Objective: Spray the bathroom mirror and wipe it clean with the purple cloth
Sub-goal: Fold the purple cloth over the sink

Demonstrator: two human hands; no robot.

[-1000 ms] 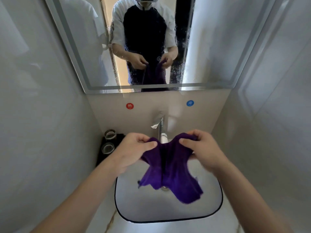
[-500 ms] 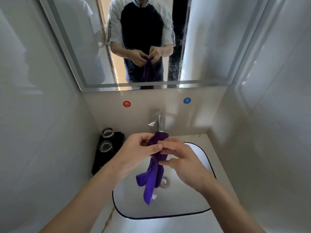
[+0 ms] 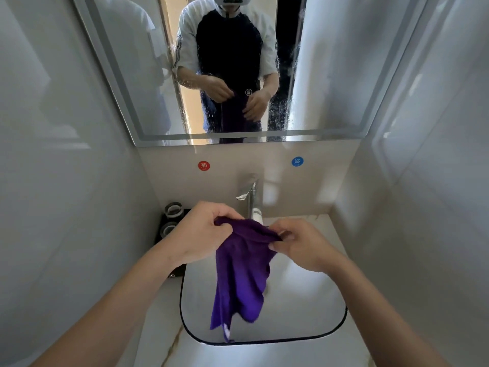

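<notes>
The purple cloth (image 3: 239, 271) hung limp over the sink (image 3: 304, 308), pinched along its top edge by the left hand (image 3: 205, 229) and right hand (image 3: 301, 243). Soft and light, it looked best bunched into one palm before reaching the droplet-speckled mirror (image 3: 330, 75) at twelve o'clock.

Light is even and moderately bright, cool in tone, with no hard shadows on my forearms. The strongest glare sits on the right wall (image 3: 436, 128), where glossy tiles throw back pale window-shaped patches; a softer sheen lies on the left wall (image 3: 53, 154). The mirror (image 3: 330, 75) shows speckled droplets and streaks, brightest along its lower edge. The sink (image 3: 304, 300) basin carries a white highlight. Wide-angle distortion bends the mirror frame and wall lines outward toward the corners. Focus is soft overall; the lower tip of the purple cloth (image 3: 238, 274) is smeared by motion blur.
</notes>
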